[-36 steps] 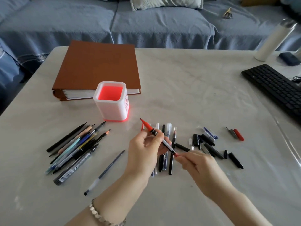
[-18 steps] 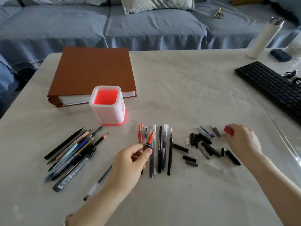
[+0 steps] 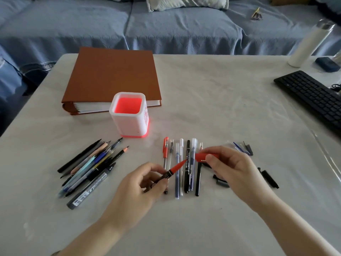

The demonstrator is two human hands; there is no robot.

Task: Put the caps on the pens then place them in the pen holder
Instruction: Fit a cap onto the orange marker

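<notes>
While the left hand (image 3: 141, 189) pinches a red-tipped pen (image 3: 174, 170), the right hand (image 3: 234, 170) pinches a red cap (image 3: 201, 157), half hidden.

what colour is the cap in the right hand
Red: the cap in the right hand matches the pen tip; head view shows it best.

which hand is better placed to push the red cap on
Right: the right hand pinches the red plastic cap, almost at the red tip of the black-barrelled pen the left hand grips.
</notes>
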